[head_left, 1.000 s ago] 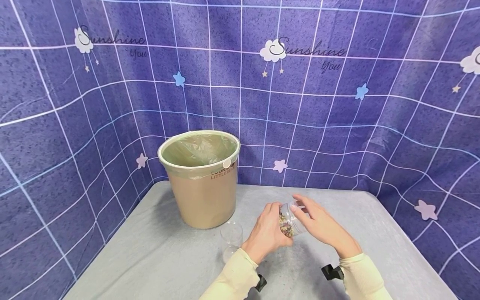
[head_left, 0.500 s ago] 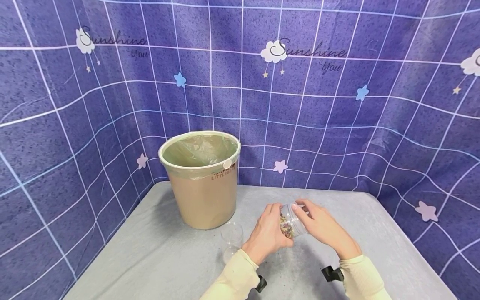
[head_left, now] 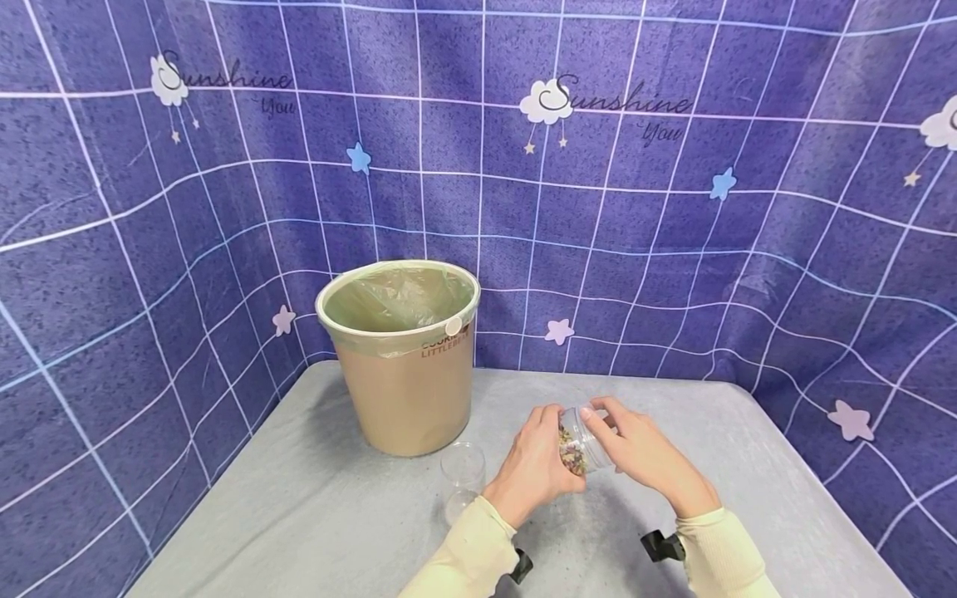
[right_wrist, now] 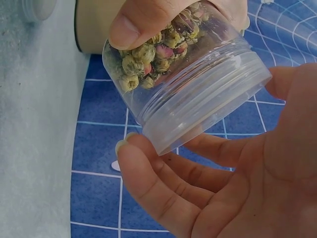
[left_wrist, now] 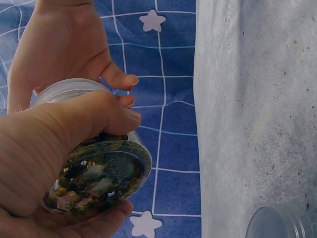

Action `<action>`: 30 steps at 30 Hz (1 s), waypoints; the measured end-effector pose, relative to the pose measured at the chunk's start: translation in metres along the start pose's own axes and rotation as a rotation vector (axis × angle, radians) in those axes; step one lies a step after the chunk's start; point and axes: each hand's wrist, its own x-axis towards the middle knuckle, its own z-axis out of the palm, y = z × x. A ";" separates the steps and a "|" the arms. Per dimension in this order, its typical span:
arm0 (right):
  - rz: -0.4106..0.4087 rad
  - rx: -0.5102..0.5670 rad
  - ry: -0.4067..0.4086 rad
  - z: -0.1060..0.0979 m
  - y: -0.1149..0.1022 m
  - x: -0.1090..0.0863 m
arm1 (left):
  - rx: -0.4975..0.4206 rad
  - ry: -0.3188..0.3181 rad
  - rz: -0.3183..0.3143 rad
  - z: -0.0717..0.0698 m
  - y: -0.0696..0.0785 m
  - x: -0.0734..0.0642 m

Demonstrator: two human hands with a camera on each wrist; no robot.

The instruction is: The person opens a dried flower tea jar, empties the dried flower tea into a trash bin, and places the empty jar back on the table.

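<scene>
A clear plastic jar (head_left: 570,453) with dried flower buds (right_wrist: 143,62) in it is tilted on its side above the table. My left hand (head_left: 529,461) grips the jar's body near its base, thumb across it in the left wrist view. The translucent screw lid (right_wrist: 213,106) is on the jar's mouth, facing right. My right hand (head_left: 641,453) holds the lid, thumb on one side of the rim and curled fingers around the other. Part of the buds is hidden behind my left hand.
A clear empty-looking container (head_left: 462,477) stands on the grey table (head_left: 314,515), left of my left forearm. Behind it is a beige trash bin (head_left: 407,399) with a green liner. Small dark crumbs dot the tabletop. A blue patterned curtain (head_left: 635,274) surrounds the table.
The fingers of my right hand have come down slightly and drawn in around the lid. My left hand and the jar stay almost in place.
</scene>
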 end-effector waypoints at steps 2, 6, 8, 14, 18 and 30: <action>-0.002 0.001 0.000 0.000 0.000 0.000 | 0.001 -0.002 -0.003 0.000 0.000 0.000; -0.013 0.005 -0.002 -0.001 -0.001 0.000 | 0.003 -0.004 -0.007 0.000 0.000 0.001; -0.019 0.007 -0.004 -0.001 -0.001 0.000 | 0.004 -0.004 -0.007 0.000 0.000 0.001; -0.037 0.012 -0.014 -0.001 0.001 -0.001 | 0.003 -0.006 -0.003 0.001 0.000 0.001; -0.040 0.010 -0.021 -0.002 0.001 -0.001 | -0.001 -0.003 -0.003 0.001 -0.001 0.001; -0.060 0.006 -0.040 -0.005 0.001 -0.003 | -0.010 -0.002 -0.004 0.000 0.000 0.000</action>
